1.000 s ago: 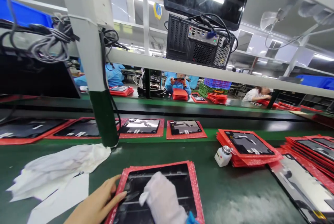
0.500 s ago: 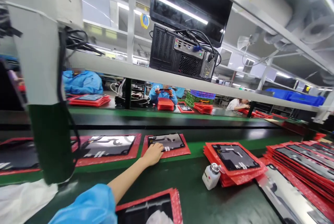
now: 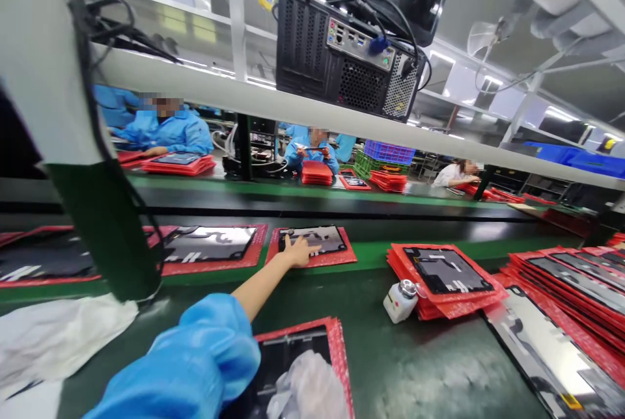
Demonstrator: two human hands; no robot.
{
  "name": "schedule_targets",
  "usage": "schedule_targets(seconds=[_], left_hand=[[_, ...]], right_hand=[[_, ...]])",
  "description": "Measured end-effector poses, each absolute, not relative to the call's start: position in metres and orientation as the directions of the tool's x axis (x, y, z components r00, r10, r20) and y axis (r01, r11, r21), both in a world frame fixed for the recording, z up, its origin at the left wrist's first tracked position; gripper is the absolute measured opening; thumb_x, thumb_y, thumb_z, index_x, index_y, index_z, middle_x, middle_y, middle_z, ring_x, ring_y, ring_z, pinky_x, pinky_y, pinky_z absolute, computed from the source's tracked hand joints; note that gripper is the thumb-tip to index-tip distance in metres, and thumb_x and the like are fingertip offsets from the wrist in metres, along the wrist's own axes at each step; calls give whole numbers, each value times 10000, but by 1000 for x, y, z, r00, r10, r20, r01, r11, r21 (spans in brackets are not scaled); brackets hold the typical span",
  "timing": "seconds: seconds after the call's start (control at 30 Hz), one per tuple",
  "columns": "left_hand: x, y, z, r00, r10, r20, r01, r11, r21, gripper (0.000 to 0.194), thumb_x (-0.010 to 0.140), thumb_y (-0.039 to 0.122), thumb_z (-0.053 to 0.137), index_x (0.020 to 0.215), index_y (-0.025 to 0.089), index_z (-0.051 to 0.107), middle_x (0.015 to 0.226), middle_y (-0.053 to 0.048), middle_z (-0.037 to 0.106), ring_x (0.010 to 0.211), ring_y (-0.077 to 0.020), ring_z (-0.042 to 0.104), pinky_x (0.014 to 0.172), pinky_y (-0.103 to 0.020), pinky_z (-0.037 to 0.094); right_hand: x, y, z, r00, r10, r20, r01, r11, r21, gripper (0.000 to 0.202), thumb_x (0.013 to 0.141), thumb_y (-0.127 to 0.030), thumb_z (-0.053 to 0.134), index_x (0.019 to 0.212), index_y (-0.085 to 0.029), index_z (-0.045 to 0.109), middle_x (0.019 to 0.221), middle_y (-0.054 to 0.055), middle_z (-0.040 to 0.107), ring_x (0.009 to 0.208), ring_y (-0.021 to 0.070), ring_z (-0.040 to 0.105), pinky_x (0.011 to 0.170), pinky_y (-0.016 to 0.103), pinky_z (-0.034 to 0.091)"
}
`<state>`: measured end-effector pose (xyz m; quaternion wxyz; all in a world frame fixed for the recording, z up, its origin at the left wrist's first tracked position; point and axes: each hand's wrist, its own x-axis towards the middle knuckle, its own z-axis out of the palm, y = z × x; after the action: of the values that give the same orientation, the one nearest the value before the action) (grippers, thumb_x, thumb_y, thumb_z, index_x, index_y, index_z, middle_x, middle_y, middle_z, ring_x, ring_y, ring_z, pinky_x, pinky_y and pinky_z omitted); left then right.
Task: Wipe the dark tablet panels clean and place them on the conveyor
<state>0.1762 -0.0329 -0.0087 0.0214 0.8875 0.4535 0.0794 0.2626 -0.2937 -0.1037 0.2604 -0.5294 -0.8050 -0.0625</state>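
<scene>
My left hand [image 3: 295, 253], bare below a blue sleeve, reaches out with its fingers spread. It rests on the near left part of a dark flat panel [image 3: 325, 238] with a grey middle, which lies on a red bubble sheet [image 3: 346, 256]. The fingers are not closed round anything. Nearer to me, below the sleeve, a crumpled whitish wad [image 3: 310, 388] covers part of another dark panel [image 3: 273, 367] on red wrap. My right hand does not show.
A white bottle [image 3: 401, 302] with a metal cap touches a red-wrapped stack [image 3: 424, 305]. More stacks [image 3: 576, 289] and a bare panel [image 3: 551, 347] lie right. A green-based post [image 3: 105, 230] and white cloth [image 3: 63, 334] are left. Co-workers sit behind the belt.
The view has tilted down and shifted, so more of my blue sleeve and the whitish wad shows. My left hand stays at the same panel, its fingers now more spread.
</scene>
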Motion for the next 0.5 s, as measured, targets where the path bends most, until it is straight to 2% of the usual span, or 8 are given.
schedule_targets(seconds=[0.1,0.17,0.2,0.27,0.33,0.4,0.5], left_hand=[[134,-59,19,568,813,128,788,-583,199,466,947,330,484,1410,272,480,1449,-104,536,1322,-289,486,1067,-542,386],[92,-93,34,547,824,148,791,-567,230,509,970,315,366,1479,314,382,1515,-70,479,1393,-278,411,1104,-535,336],[71,-115,38,526,836,156,803,-548,235,520,972,333,334,1491,309,360,1526,-63,466,1413,-290,382,1110,-574,306],[33,-159,37,464,868,177,841,-494,220,508,961,385,330,1445,287,447,1504,-76,490,1439,-366,315,1081,-722,197],[8,-199,22,323,893,313,917,-377,128,483,936,356,372,1365,234,558,1402,-120,592,1416,-410,343,1048,-777,161],[-5,-230,-1,214,843,493,967,-253,13,458,912,293,398,1279,161,638,1373,-191,599,1402,-446,350,1037,-798,131],[-7,-263,-36,245,728,640,967,-232,-106,453,908,224,371,1236,146,674,1379,-200,585,1369,-434,410,1072,-762,135]], right_hand=[[275,-283,-103,-235,837,494,906,372,-200,191,969,-231,480,927,-211,666,788,7,656,687,141,620,640,240,519],[273,-272,-99,-188,837,514,920,334,-207,254,969,-155,427,911,-214,668,738,-9,641,654,131,604,667,229,509],[265,-267,-97,-175,833,525,923,325,-208,275,967,-126,408,938,-213,668,755,-9,648,672,129,608,700,230,508],[231,-260,-95,-172,824,539,922,327,-206,286,952,-82,408,1039,-192,657,863,24,683,764,141,632,768,252,508],[182,-256,-93,-204,805,557,926,343,-157,289,910,-39,461,1118,-139,634,974,93,702,855,173,651,806,296,512],[138,-255,-88,-308,769,559,905,419,-77,305,856,-27,538,1137,-106,627,1043,144,701,915,207,659,831,335,515],[128,-256,-73,-428,763,484,847,525,-78,134,787,-72,638,881,-154,687,883,82,725,787,205,667,726,311,529]])
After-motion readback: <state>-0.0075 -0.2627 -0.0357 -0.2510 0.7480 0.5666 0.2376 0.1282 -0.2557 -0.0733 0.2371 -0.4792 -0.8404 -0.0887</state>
